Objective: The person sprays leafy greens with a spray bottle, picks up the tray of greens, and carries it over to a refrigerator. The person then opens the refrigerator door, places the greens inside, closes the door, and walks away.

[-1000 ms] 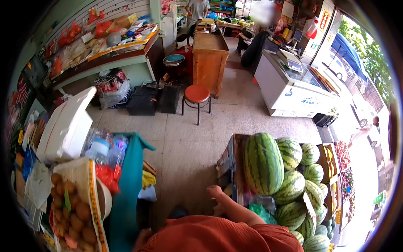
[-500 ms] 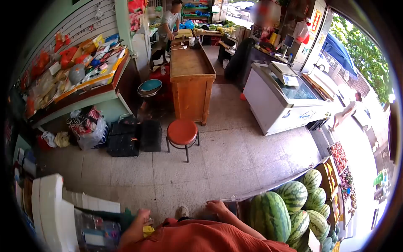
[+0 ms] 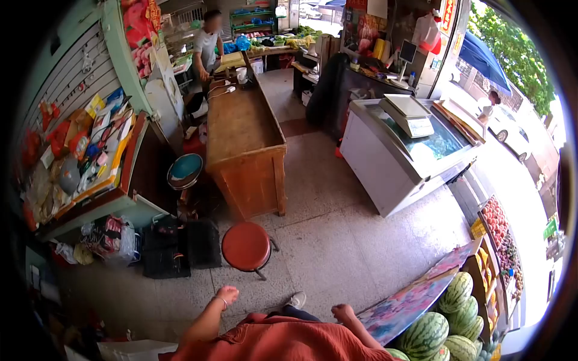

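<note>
My left hand (image 3: 227, 295), with a bracelet at the wrist, is held out low in front of my body, its fingers curled in. Nothing shows in it. The closest thing to it is a round stool (image 3: 246, 246) with a red seat, apart from the hand. On the other side my right hand (image 3: 343, 313) is loosely closed, also with nothing visible in it. Beside that hand lies a sheet with a colourful pattern (image 3: 397, 310), along the edge of a pile of watermelons (image 3: 424, 334). Between the hands, my shoe (image 3: 296, 299) is on the tiled floor.
Ahead stands a wooden counter (image 3: 247, 132), with a person (image 3: 208, 48) behind it. A white chest freezer (image 3: 376, 156) bearing a scale (image 3: 409, 117) is at the right. At the left are a cluttered table (image 3: 90, 162) and black boxes (image 3: 165, 249). Fruit trays (image 3: 497, 219) line the doorway.
I have moved forward: the stool, counter and freezer look closer, and the watermelons have slid down in view. Both hands have shifted, the right one away from the watermelon display's edge.
</note>
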Available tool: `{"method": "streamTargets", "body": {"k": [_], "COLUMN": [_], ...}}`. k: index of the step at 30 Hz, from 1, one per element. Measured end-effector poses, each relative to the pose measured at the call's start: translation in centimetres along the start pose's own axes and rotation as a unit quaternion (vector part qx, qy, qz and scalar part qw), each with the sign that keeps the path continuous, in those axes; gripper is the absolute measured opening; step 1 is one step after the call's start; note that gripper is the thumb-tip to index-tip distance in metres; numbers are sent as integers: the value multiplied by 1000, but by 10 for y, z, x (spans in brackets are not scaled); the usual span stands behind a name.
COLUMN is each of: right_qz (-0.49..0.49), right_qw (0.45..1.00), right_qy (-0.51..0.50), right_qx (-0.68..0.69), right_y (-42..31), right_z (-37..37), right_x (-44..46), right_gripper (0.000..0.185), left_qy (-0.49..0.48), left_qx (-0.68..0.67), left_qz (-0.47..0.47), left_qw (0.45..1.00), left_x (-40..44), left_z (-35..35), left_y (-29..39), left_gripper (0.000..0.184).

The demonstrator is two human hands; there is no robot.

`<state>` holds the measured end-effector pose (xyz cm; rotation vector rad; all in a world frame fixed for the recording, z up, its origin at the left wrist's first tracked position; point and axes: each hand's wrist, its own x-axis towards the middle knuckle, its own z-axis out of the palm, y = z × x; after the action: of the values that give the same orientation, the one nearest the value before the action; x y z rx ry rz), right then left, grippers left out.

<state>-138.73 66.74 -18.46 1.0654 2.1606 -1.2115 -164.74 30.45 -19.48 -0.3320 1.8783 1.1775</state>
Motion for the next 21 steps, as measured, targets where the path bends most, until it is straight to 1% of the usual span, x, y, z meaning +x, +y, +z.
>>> {"method": "streamTargets", "body": {"k": [1,2,4,5,6,8,9,10,12,14,15,16,17,18,19,20,21], "right_qz": [20,-44,-125,-152,-166,-186,-207,-213,-212,-204,-213,-120,-83,-52,-6,38,61], "right_qw": [995,995,989,984,980,975,973,974,977,976,963,987,989,990,997,999,997], "right_qy": [38,55,81,97,104,58,53,42,8,-17,-21,-29,-44,-55,-41,-28,-30], "right_qx": [87,73,-19,-2,36,106,85,62,7,-76,-161,-107,-113,-118,-63,-6,-41], "right_y": [-33,-56,-127,-151,-186,-238,-248,-254,-258,-225,-196,-178,-167,-162,-147,-142,-147], "right_z": [-23,-40,-87,-99,-117,-146,-151,-157,-170,-176,-178,-190,-208,-228,-240,-253,-268], "right_x": [17,37,67,88,95,117,138,161,191,240,267,272,270,273,274,276,279], "right_gripper": [31,30,31,33,32,32,32,32,33,35,35,36,35,34,34,33,37], "left_qy": [0,11,41,33,36,49,56,54,36,18,-41,-106,-117,-96,-73,-106,-164], "left_qx": [-4,7,-28,-26,-10,18,31,25,33,42,111,179,210,191,222,157,121], "left_qz": [-48,-79,-172,-177,-222,-303,-339,-336,-293,-240,-141,-50,-31,-2,149,154,178], "left_qw": [999,997,984,983,974,952,939,940,955,970,983,977,970,977,961,970,963], "left_x": [7,8,21,27,37,47,61,81,112,160,204,245,284,276,260,275,278], "left_z": [-1,-5,-13,-11,-13,-10,-5,5,28,44,49,63,86,113,136,160,179], "left_y": [-2,-13,-18,-11,-9,24,42,66,113,162,190,209,236,298,361,399,445], "left_gripper": [28,27,27,27,28,32,34,34,33,34,34,34,32,33,36,39,40]}}
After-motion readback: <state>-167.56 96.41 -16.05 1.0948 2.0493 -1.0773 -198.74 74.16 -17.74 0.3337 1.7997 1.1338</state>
